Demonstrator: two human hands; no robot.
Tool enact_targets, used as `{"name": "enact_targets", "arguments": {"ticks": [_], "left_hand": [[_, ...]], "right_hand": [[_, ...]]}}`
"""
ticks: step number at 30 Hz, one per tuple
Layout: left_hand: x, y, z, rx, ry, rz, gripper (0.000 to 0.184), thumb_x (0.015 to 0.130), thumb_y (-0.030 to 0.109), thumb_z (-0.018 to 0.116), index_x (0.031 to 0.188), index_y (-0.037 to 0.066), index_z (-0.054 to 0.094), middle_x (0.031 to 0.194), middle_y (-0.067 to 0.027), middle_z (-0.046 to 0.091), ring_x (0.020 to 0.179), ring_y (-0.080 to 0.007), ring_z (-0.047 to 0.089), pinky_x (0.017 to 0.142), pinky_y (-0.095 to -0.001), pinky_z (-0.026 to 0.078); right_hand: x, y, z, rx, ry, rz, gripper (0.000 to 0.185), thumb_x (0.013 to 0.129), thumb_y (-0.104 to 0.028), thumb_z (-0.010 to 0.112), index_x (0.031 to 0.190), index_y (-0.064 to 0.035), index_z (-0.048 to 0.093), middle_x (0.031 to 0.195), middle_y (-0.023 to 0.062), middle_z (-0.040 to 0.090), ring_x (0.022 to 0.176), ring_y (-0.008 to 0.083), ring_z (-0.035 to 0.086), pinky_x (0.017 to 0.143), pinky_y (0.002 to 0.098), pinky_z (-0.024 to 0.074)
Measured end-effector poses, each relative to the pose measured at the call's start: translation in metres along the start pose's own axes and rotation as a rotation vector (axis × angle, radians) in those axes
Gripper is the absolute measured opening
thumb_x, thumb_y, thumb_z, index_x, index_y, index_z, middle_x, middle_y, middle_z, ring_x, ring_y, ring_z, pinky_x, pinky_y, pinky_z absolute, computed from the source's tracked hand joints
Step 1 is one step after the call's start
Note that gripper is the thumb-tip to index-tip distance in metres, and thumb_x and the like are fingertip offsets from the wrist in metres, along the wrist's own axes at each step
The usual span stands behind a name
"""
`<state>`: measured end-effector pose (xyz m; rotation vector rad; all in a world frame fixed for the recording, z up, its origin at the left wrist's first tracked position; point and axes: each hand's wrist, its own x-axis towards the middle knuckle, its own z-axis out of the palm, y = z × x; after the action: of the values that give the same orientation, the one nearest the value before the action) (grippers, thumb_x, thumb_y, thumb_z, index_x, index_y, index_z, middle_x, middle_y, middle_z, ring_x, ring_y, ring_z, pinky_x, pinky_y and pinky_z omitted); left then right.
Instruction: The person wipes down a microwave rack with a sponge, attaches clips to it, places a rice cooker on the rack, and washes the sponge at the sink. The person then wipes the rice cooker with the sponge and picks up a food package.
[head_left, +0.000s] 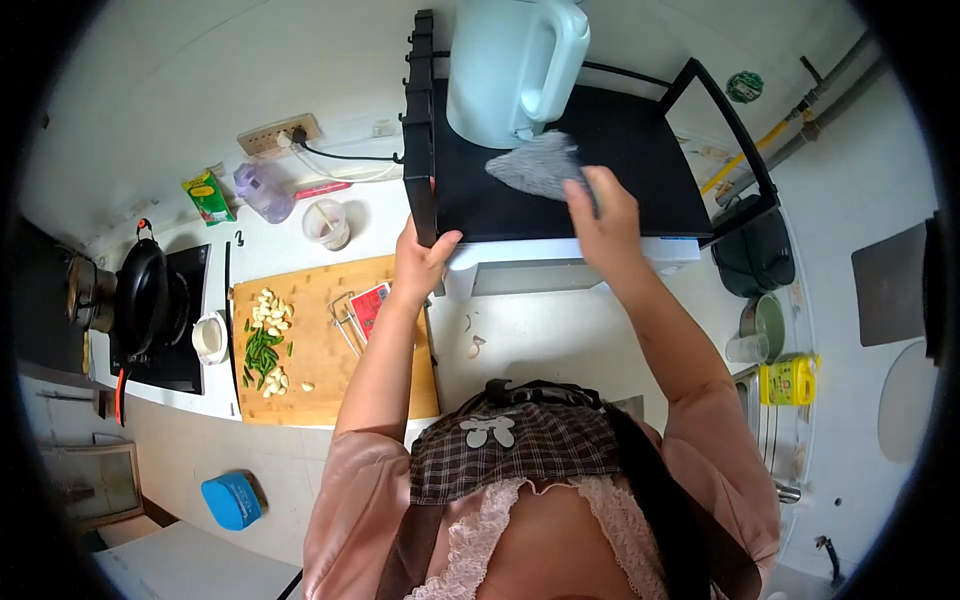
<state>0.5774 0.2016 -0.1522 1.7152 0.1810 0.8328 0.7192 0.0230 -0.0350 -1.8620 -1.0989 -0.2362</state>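
Note:
My right hand (608, 222) holds a grey cloth (538, 166) between thumb and fingers, against the black shelf top (640, 150). The cloth lies bunched toward the left, just in front of a pale blue electric kettle (490, 80) standing on the same shelf. My left hand (422, 258) is closed around the front left corner of the black rack (422, 190). Its thumb shows at the front edge, while the other fingers are partly hidden by the rack side. Beneath the shelf is a white appliance (540, 277), mostly covered from view.
Left of the rack, a wooden cutting board (310, 380) carries garlic cloves (270, 313), green chillies (262, 352) and a red packet (368, 310). A plastic cup (327, 224) stands behind it. A black wok (143, 295) is on the stove. At right is a yellow bottle (790, 381).

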Motion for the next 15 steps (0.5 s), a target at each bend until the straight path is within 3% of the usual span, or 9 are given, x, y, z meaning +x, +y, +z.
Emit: {"name": "enact_targets", "arguments": {"ticks": [1,2,4,6,8,9,11,12,15], "left_hand": [[-0.001,-0.001,0.002,-0.003,0.058,0.004,0.067,0.081,0.015,0.060,0.135,-0.003,0.026,0.139,-0.0170,0.032,0.129,-0.0248,0.030,0.105,-0.0328,0.022],[-0.001,-0.002,0.003,-0.006,0.117,0.010,0.063,0.079,0.012,0.063,0.133,-0.001,0.033,0.135,-0.0153,0.040,0.125,-0.0226,0.038,0.102,-0.0308,0.027],[-0.002,-0.001,0.005,-0.012,0.133,-0.011,0.062,0.079,0.011,0.061,0.133,-0.001,0.033,0.134,-0.0154,0.041,0.124,-0.0221,0.038,0.102,-0.0305,0.028],[-0.003,0.002,0.005,-0.015,0.134,-0.030,0.060,0.079,0.009,0.060,0.132,-0.001,0.034,0.134,-0.0155,0.042,0.124,-0.0215,0.039,0.101,-0.0302,0.028],[-0.004,0.006,0.003,-0.035,0.069,-0.149,0.060,0.082,0.002,0.049,0.135,-0.007,0.022,0.141,-0.0168,0.028,0.132,-0.0252,0.026,0.108,-0.0341,0.018],[-0.003,0.004,0.003,-0.039,0.079,-0.152,0.060,0.082,0.002,0.048,0.135,-0.007,0.022,0.141,-0.0177,0.027,0.132,-0.0255,0.025,0.108,-0.0348,0.018],[-0.001,-0.001,0.003,-0.051,0.067,-0.056,0.060,0.082,0.002,0.047,0.135,-0.007,0.022,0.141,-0.0178,0.027,0.132,-0.0256,0.025,0.108,-0.0351,0.017],[-0.001,-0.002,0.004,-0.064,0.068,0.035,0.059,0.082,0.001,0.047,0.135,-0.007,0.022,0.141,-0.0179,0.027,0.132,-0.0258,0.025,0.108,-0.0355,0.017],[0.000,-0.002,0.005,-0.075,0.081,0.031,0.059,0.080,0.000,0.048,0.135,-0.006,0.025,0.142,-0.0172,0.028,0.132,-0.0246,0.026,0.107,-0.0340,0.018]], "right_hand": [[0.005,-0.003,0.009,-0.003,0.003,0.001,0.017,0.080,-0.016,0.059,0.088,-0.0016,0.055,0.078,0.0125,0.059,0.070,0.0242,0.058,0.062,0.0355,0.0438],[0.011,-0.006,0.018,-0.147,0.018,-0.208,0.020,0.076,-0.013,0.061,0.091,-0.0024,0.055,0.085,0.0113,0.059,0.078,0.0246,0.057,0.068,0.0364,0.0434],[0.024,-0.006,0.044,-0.373,0.039,-0.551,0.030,0.068,-0.009,0.059,0.096,-0.0036,0.055,0.097,0.0090,0.058,0.093,0.0246,0.054,0.079,0.0386,0.0404],[0.036,-0.004,0.079,-0.520,0.102,-0.733,0.018,0.074,-0.013,0.051,0.089,-0.0040,0.056,0.092,0.0070,0.058,0.089,0.0212,0.054,0.075,0.0358,0.0406],[0.041,-0.005,0.104,-0.723,-0.154,-0.672,0.015,0.074,-0.013,0.052,0.086,-0.0067,0.058,0.092,0.0049,0.059,0.088,0.0208,0.054,0.073,0.0355,0.0416],[0.045,-0.003,0.106,-0.727,-0.145,-0.661,0.015,0.074,-0.013,0.052,0.086,-0.0067,0.058,0.092,0.0049,0.059,0.088,0.0208,0.054,0.073,0.0355,0.0416],[0.051,0.002,0.111,-0.618,-0.360,-0.438,0.019,0.075,-0.010,0.052,0.093,-0.0066,0.058,0.102,0.0037,0.059,0.090,0.0231,0.053,0.073,0.0382,0.0444],[0.051,0.003,0.110,-0.620,-0.362,-0.434,0.019,0.075,-0.010,0.052,0.093,-0.0066,0.058,0.102,0.0037,0.059,0.090,0.0231,0.053,0.073,0.0382,0.0444],[0.046,0.007,0.098,-0.648,-0.364,-0.388,0.021,0.075,-0.011,0.053,0.095,-0.0082,0.058,0.103,0.0006,0.058,0.091,0.0248,0.053,0.071,0.0397,0.0471]]}}
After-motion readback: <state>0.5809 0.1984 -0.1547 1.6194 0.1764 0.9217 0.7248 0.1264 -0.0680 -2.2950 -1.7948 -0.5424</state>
